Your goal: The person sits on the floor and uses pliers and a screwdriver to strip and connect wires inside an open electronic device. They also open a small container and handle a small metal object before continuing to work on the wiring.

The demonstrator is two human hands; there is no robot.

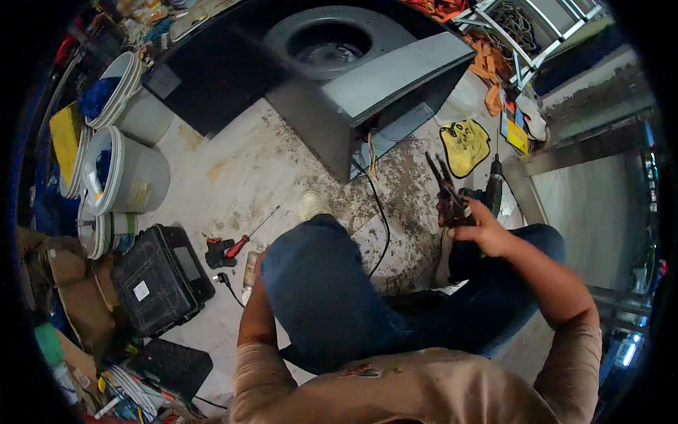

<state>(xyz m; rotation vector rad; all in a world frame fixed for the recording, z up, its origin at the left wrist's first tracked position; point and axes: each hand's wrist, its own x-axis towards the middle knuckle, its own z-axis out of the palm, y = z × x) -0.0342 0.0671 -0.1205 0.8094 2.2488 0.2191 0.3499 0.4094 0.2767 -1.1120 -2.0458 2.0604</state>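
Observation:
By my right knee, my right hand [484, 230] is closed round a dark two-pronged tool [443, 185] whose prongs point away from me; it is too dark to tell its kind. Just beyond that hand, a black power drill [495, 185] with a long thin bit stands out against the floor. My left forearm [256, 314] goes down beside my left knee, and the knee hides most of the hand. Near it shows a pale, partly clear object [250, 270]. Ahead lies a black and grey appliance [399, 74] with a round opening, coloured wires [372, 152] and a black cord [385, 226].
At left are white buckets [145, 180], a black tool case [159, 279] and cardboard [78, 283]. A red-handled screwdriver [240, 246] and a power plug [222, 278] lie near my left knee. A yellow cloth [464, 147] and a metal ladder [519, 46] are at right.

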